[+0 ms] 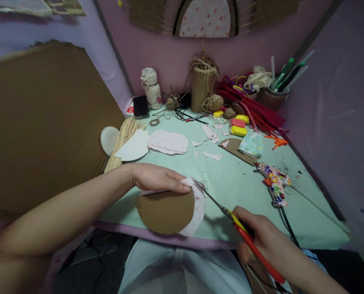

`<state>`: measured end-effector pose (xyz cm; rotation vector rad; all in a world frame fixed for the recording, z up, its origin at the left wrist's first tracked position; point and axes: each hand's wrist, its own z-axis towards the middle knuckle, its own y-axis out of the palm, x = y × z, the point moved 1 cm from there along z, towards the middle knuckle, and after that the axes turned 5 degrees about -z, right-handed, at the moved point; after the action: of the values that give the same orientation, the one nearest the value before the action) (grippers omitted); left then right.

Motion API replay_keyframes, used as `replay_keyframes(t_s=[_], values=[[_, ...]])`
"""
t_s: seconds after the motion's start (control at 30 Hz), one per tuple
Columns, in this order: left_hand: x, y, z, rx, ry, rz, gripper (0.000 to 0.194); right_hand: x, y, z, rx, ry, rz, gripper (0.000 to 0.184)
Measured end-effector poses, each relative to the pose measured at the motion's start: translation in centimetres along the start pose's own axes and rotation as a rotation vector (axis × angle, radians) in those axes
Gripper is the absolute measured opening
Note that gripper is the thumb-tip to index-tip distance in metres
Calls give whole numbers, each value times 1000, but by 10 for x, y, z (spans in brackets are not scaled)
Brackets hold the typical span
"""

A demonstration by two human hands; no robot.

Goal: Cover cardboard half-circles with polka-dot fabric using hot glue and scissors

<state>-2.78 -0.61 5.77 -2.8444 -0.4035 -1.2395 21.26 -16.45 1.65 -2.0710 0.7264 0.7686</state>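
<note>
My left hand [159, 178] pinches a brown cardboard piece [166, 212] with a rounded lower edge, its thumb on top near the upper right corner. White fabric with pinkish spots [199, 210] lies behind the cardboard and sticks out past its right side. In my right hand [258, 232] are scissors [240, 224] with red and yellow handles. Their narrow blades reach up and left to the fabric's upper right edge, beside my left thumb. How far the blades are parted is hard to make out.
Fabric scraps [211, 134], an oval fabric-covered piece [168, 142] and thin sticks [123, 139] lie beyond my hands. At right are a patterned glue gun [275, 181] with its cord and a half-round cardboard [235, 150]. Twine [203, 85] and a bottle [151, 87] stand at the back.
</note>
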Motion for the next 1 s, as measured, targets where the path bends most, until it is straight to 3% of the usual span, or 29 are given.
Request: replay_keyframes(t_s=[0.3,0.53,1.0], values=[[3,-1,4,-62,49,70,50,0,0,0,107,24,-86,33],[3,2,7,-129,71,53,48,-1,1,1,67,7,-79,33],[7,-3,8,-117,27,104,47,5,1,-1,37,-2,78,24]])
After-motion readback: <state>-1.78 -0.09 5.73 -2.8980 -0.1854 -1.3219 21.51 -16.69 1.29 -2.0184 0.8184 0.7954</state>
